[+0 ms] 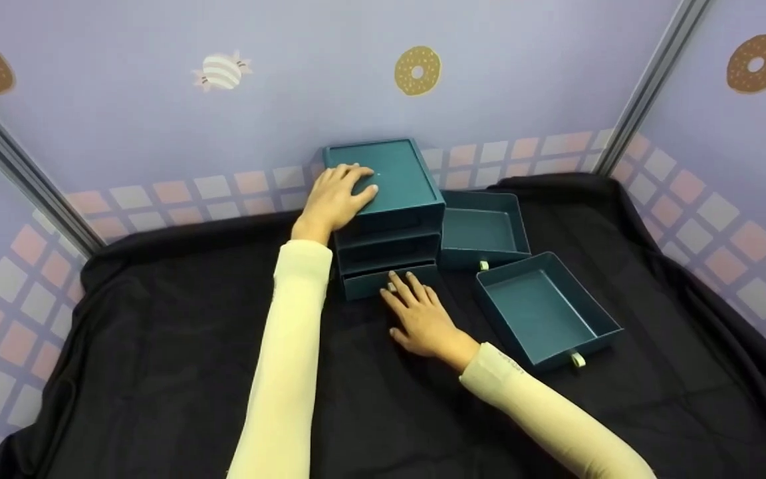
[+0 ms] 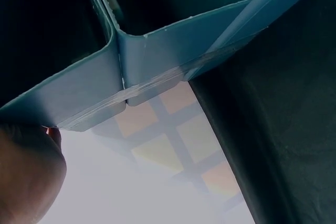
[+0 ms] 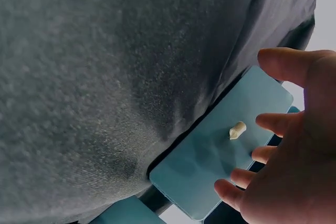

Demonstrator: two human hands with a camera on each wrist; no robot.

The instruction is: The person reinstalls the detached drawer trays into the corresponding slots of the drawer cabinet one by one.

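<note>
A teal drawer cabinet (image 1: 399, 183) stands against the back wall with its upper two slots vacant. My left hand (image 1: 338, 197) rests on the left of its top, fingers extended. In the left wrist view, part of that hand (image 2: 29, 174) shows beside the cabinet's side wall (image 2: 173, 51). The bottom drawer (image 1: 364, 286) sits in its slot, its front slightly out. My right hand (image 1: 426, 324) is at this drawer's front with fingers spread. The right wrist view shows a small pale pull tab (image 3: 238, 130) on the front, close to the fingers; whether they touch the front I cannot tell.
Two teal drawers lie to the cabinet's right: one (image 1: 483, 229) beside it, another (image 1: 542, 313) nearer the front, each with a pale tab. Black cloth (image 1: 177, 359) covers the table and bunches up along the edges. Patterned lilac walls (image 1: 316, 80) enclose the back and sides.
</note>
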